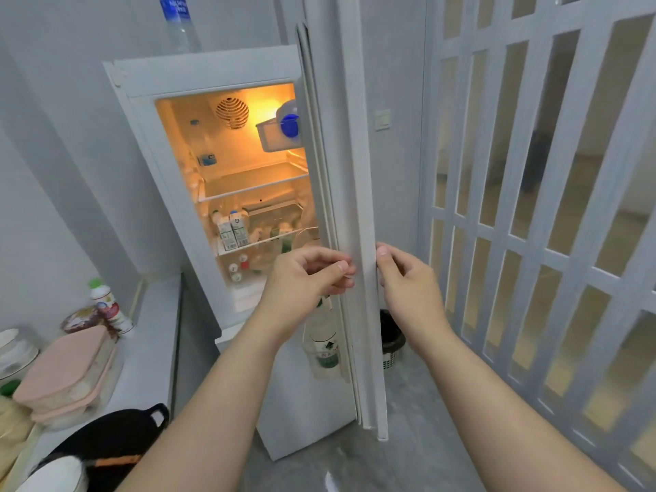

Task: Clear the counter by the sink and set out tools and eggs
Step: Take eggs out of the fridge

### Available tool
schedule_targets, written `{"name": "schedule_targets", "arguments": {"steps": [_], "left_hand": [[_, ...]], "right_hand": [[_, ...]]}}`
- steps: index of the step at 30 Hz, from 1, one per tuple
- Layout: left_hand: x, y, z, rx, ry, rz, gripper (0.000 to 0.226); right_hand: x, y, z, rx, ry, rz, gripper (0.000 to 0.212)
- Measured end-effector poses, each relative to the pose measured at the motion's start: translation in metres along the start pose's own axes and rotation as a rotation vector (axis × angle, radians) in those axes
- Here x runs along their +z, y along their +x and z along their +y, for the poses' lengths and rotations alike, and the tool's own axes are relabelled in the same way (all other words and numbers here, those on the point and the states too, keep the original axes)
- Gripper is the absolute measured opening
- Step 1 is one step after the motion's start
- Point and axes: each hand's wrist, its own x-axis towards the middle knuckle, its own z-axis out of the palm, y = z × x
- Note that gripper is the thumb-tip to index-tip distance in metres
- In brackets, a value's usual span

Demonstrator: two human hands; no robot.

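Observation:
A white fridge (198, 71) stands open with its light on. The fridge door (358, 207) is swung out edge-on toward me. My left hand (309, 275) is on the door's inner side, its curled fingertips pinching the seal at the edge. My right hand (404, 282) holds the door's outer edge, thumb on the rim and fingers curled. Inside, milk cartons (232, 230) stand on a lower shelf, and a blue-lidded tub (289, 124) sits in the top door rack. No eggs are plainly visible.
A counter (149, 349) runs along the left with pink-lidded boxes (67, 367), a green-capped bottle (106, 305), a bowl (14, 353) and a black pan (106, 445). A bin (390, 344) stands behind the door. A lattice folding door (539, 207) closes the right side.

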Motion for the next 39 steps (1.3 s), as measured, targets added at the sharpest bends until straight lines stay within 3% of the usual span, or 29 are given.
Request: {"name": "schedule_targets", "arguments": {"steps": [3,6,8,12,15,18,22,25,27,31,33,39], "left_hand": [[0.012,0.007,0.002,-0.008,-0.032,-0.009,0.010],[0.019,0.016,0.000,-0.038,-0.067,0.013,0.010],[0.020,0.025,-0.003,-0.056,-0.066,0.025,0.010],[0.022,0.052,-0.012,-0.092,-0.072,0.039,0.010],[0.023,0.075,-0.021,-0.103,-0.064,0.049,0.010],[0.022,0.096,-0.030,-0.098,-0.033,0.062,0.009],[0.018,0.124,-0.046,-0.055,0.053,0.074,0.013],[0.009,0.147,-0.058,-0.042,0.082,0.090,0.014],[0.003,0.161,-0.063,-0.050,0.102,0.105,0.012],[-0.010,0.191,-0.066,-0.016,0.190,0.137,0.008],[-0.018,0.206,-0.067,0.006,0.228,0.134,0.006],[-0.028,0.244,-0.075,0.078,0.331,0.010,0.013]], "right_hand": [[-0.021,-0.001,0.003,-0.016,0.053,0.030,0.018],[-0.035,0.001,0.008,-0.053,-0.005,0.011,0.042],[-0.039,0.004,0.011,-0.066,-0.101,0.061,0.038],[-0.046,0.012,0.022,-0.018,-0.227,0.242,0.015],[-0.050,0.016,0.029,-0.008,-0.245,0.368,0.023],[-0.054,0.016,0.021,-0.024,-0.170,0.606,0.027],[-0.049,0.022,0.027,-0.196,-0.347,0.851,0.034],[-0.030,0.026,0.043,-0.480,-0.656,0.749,0.024],[-0.011,0.034,0.048,-0.506,-0.754,0.552,0.021],[0.030,0.061,0.046,-0.360,-0.788,0.283,0.016],[0.048,0.082,0.042,-0.269,-0.813,0.201,0.024],[0.078,0.159,0.034,0.037,-0.899,0.160,0.037]]}}
